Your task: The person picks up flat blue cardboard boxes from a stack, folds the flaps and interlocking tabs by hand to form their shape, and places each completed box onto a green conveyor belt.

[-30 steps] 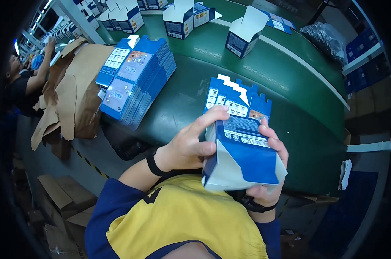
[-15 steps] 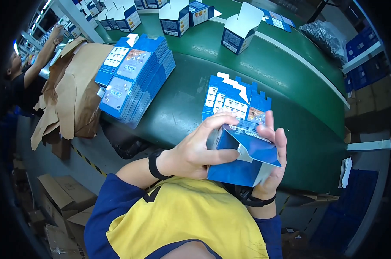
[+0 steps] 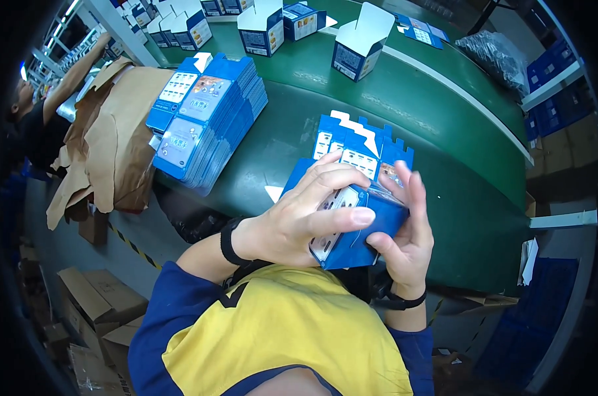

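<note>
Since a moment ago we have tipped the blue carton (image 3: 358, 231) flatter above the green conveyor (image 3: 444, 132), our left hand (image 3: 299, 221) pressing fingers over its top while the right hand (image 3: 404, 231) cradles its far side, bracing it for folding.

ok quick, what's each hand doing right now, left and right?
Left hand: closed over the blue box, fingers across its top.
Right hand: holding the same blue box from the far side, fingers upright.
</note>
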`<state>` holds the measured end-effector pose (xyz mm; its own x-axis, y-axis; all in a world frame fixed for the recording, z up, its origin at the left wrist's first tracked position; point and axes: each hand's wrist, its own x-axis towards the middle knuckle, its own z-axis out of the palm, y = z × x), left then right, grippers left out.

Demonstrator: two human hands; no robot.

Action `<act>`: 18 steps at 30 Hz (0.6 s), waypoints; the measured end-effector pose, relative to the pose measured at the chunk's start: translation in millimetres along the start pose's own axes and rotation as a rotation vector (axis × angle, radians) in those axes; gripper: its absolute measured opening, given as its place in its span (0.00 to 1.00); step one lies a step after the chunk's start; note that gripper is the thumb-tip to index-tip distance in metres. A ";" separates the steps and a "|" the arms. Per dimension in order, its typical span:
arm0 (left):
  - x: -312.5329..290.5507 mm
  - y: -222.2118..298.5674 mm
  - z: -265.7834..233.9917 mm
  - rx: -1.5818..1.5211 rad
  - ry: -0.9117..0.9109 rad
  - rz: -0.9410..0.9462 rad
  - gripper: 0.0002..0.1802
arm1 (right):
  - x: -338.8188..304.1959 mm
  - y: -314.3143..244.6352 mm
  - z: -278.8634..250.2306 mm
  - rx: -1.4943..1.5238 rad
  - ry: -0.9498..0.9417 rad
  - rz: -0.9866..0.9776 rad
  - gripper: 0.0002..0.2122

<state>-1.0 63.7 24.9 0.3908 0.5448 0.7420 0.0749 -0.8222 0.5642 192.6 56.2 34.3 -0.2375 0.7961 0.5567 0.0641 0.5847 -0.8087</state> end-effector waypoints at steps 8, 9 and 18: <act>0.8 1.7 -0.5 -0.007 -0.012 -0.059 0.50 | 4.0 -0.6 1.1 -0.074 -0.088 0.262 0.22; 1.6 2.2 -1.3 -0.007 -0.014 -0.057 0.50 | 5.4 -2.1 2.0 -0.118 -0.092 0.249 0.22; 7.5 11.8 -15.1 -0.055 -0.195 -0.243 0.54 | 7.2 -12.1 -10.3 0.009 -0.219 0.293 0.23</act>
<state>-11.1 60.7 42.6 0.5369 0.6778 0.5024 0.1401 -0.6589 0.7391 200.1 56.5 50.0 -0.4127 0.8764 0.2483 0.1521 0.3350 -0.9299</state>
